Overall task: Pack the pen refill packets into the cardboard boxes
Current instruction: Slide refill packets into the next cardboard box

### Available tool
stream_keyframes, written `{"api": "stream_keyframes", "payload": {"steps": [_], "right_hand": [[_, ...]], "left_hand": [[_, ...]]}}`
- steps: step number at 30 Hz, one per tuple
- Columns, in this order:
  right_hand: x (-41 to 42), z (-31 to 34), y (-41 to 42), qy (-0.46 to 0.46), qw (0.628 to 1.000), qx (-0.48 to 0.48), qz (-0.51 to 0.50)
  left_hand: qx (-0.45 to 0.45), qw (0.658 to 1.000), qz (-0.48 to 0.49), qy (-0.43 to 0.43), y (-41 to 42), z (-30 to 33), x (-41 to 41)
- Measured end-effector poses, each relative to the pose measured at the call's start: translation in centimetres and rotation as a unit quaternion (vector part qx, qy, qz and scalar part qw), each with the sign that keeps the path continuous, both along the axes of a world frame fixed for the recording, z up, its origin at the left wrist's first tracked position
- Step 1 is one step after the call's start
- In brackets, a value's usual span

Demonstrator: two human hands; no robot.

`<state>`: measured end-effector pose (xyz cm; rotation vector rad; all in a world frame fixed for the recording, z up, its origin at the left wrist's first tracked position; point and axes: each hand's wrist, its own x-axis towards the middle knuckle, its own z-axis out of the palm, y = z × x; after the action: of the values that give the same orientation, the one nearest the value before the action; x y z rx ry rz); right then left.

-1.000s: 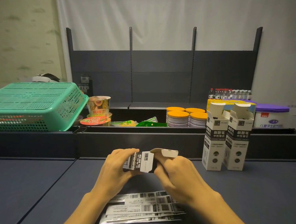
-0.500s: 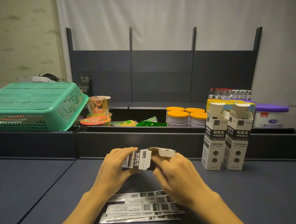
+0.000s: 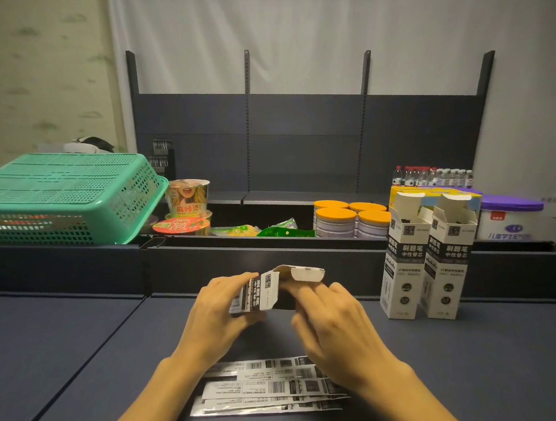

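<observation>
On the dark blue table (image 3: 83,352), biggest item is the upturned green basket (image 3: 64,197) at far left on the ledge, out of the work area. Behind the ledge, a trough holds noodle cups (image 3: 188,199), orange-lidded tins (image 3: 352,217) and a purple-lidded tub (image 3: 511,215), none needed for packing. At right, two upright boxes (image 3: 426,260) stand side by side with top flaps open, probably parked there ready for filling or closing. Centre, the left hand (image 3: 212,321) wraps its fingers around a third box (image 3: 262,291), held sideways off the table with its open end facing right, so packets can slide in. The right hand (image 3: 339,333) has fingers bent at that open mouth, under the raised flap (image 3: 306,273); whether it pinches anything is hidden. Nearest the camera, the refill packets (image 3: 271,386) lie in a loose flat stack, partly under the wrists, within easy reach.
</observation>
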<state>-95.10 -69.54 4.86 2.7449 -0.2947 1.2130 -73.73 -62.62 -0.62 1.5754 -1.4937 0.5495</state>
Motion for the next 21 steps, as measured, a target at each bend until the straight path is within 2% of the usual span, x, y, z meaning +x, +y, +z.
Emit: {"api": "stream_keyframes", "payload": {"steps": [4,9,21], "right_hand": [[-0.04,-0.26,-0.28,0.010,1.000,0.021,-0.012],[0.21,-0.62,-0.56,0.069,0.996,0.061,-0.007],[0.11,-0.06,-0.07,-0.013,0.999,-0.031,-0.009]], "left_hand": [[0.002,1.000,-0.003,-0.002,-0.07,0.10,0.00],[0.002,1.000,0.001,-0.021,-0.08,0.23,-0.23],[-0.001,1.000,0.024,-0.020,-0.14,0.05,0.06]]}}
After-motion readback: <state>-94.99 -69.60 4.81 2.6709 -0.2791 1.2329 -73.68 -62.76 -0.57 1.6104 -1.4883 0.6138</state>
